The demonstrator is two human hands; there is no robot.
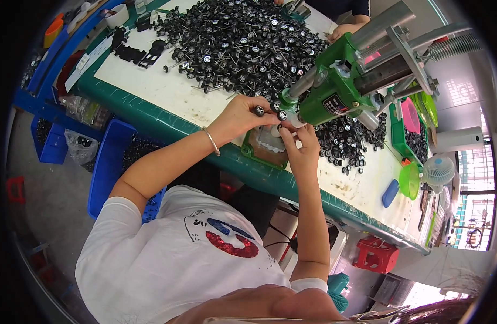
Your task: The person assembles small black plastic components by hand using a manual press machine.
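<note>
Your black wheel sits just left of the green press, looking light, stiff and a little slippery; pinching its rim should suit. A second wheel lies nearer the press, and the line through both runs sideways toward it; any joining axle is hidden. Your left hand has its fingers clamped on the first wheel. Whether your right hand, below the press, grips anything, I cannot tell. Beyond the press, heaped wheels cover the desk.
</note>
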